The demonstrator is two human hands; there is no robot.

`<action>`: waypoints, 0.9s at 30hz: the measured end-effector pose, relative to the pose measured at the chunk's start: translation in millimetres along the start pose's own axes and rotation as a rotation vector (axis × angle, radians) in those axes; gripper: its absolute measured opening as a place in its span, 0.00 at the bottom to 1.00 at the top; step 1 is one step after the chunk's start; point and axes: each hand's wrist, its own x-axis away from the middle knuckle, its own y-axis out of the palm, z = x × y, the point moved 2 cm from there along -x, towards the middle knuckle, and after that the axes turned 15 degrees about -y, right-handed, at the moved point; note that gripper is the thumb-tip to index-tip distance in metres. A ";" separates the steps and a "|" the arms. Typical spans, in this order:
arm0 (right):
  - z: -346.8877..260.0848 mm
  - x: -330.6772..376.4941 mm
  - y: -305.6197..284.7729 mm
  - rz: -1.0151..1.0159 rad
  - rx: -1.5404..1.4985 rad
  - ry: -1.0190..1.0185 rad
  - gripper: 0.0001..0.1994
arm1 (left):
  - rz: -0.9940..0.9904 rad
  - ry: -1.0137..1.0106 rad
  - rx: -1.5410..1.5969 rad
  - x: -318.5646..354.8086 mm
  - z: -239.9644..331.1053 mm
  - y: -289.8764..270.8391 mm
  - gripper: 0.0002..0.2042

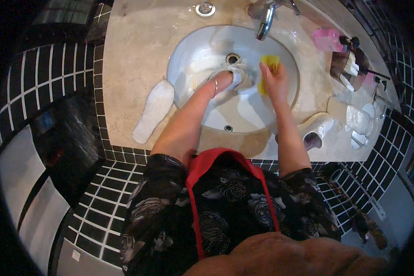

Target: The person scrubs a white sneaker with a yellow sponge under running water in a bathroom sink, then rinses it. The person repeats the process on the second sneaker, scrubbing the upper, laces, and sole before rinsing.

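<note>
In the white oval sink, my left hand is on a wet white shoe with loose pale laces strewn around it. The fingers are partly hidden by the shoe and laces. My right hand is closed around a yellow sponge-like piece over the sink's right side, a little apart from the shoe. A white insole lies on the counter left of the sink. Another white shoe rests on the counter to the right, beside my right forearm.
A chrome faucet reaches over the far rim, and the drain shows below it. At the right stand a pink bottle, a dark caddy and a clear jar. The beige counter surrounds the sink.
</note>
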 end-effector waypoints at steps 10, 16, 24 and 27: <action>32.0 -11.2 54.9 -0.505 0.362 0.082 0.29 | 0.296 -0.256 -1.486 29.2 78.2 5.9 0.18; 37.5 -5.6 49.8 -0.499 0.319 0.115 0.31 | 0.426 -0.126 -1.301 29.1 63.5 -6.1 0.16; 32.9 16.1 51.2 -0.476 0.222 0.146 0.30 | 0.755 -0.240 0.128 -20.6 13.4 1.5 0.25; 35.4 36.4 41.2 -0.506 0.123 0.103 0.29 | 0.820 -0.029 -0.244 -19.9 14.4 0.3 0.23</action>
